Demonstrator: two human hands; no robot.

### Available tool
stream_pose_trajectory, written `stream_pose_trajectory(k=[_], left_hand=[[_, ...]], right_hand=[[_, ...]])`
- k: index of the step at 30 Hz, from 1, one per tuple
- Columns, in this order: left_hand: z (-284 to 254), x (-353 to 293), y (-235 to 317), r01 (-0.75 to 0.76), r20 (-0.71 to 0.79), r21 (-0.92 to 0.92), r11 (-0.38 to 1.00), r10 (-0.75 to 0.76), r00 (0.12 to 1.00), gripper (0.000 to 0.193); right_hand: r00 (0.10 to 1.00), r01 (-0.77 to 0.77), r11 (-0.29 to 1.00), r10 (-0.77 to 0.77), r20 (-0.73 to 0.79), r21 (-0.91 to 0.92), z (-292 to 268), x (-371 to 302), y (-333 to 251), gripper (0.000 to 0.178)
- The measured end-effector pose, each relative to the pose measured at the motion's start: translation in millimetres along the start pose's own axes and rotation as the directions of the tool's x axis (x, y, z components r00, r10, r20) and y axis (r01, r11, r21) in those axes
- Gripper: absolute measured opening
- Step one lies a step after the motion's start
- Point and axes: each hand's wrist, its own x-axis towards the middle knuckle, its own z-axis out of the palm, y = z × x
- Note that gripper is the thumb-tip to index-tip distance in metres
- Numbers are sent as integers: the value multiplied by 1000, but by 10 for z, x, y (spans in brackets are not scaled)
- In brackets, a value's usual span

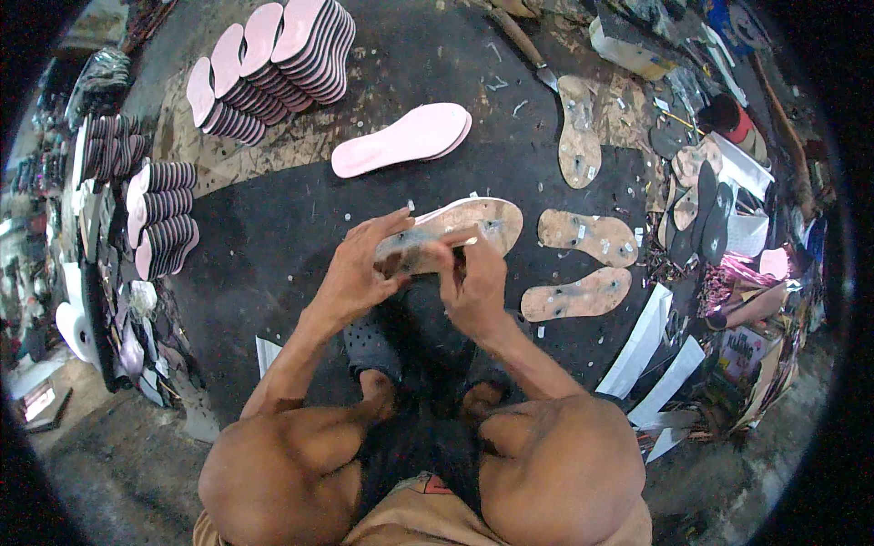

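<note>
Dark, stained floor [273, 227] covers the work place, with small scraps and nails spread on it. Near the middle the left hand [350, 273] grips the heel end of a tan sole [473, 223], the fingers closed around its edge. The right hand [469, 282] is beside it and pinches the same sole from the near side; I cannot tell if something small is between its fingertips. The sole is lifted a little above the floor, over the person's knees.

Just beyond it lies a pink sole [401, 138], flat and alone. To the right three more tan soles [587, 264] lie near, one of them upright in the picture. Stacks of pink soles [273, 64] stand further away at the upper left, and striped stacks [164, 218] stay at the left side. White paper strips [642, 341] lie at the right, next to a crowded heap of materials [728, 227].
</note>
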Motion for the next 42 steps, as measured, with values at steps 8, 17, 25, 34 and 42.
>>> stream_pose_trajectory(k=[8,17,25,34,42], left_hand=[[-311,244,-8,-99,-205,206,973,142,968,84],[-133,25,-39,-25,36,-12,1000,26,999,81],[-31,64,10,-40,71,52,998,36,997,85],[27,24,-137,65,58,-196,979,-55,997,91],[-3,67,-63,93,70,-149,984,-84,994,101]], right_hand=[[979,36,997,-48,-196,-64,-431,100,133,16],[941,-190,974,217,-260,127,-983,276,683,28],[961,-181,982,163,-224,-62,-879,260,812,29],[976,175,898,-213,-51,-403,-610,307,493,12],[978,147,986,-132,162,-83,269,419,217,16]])
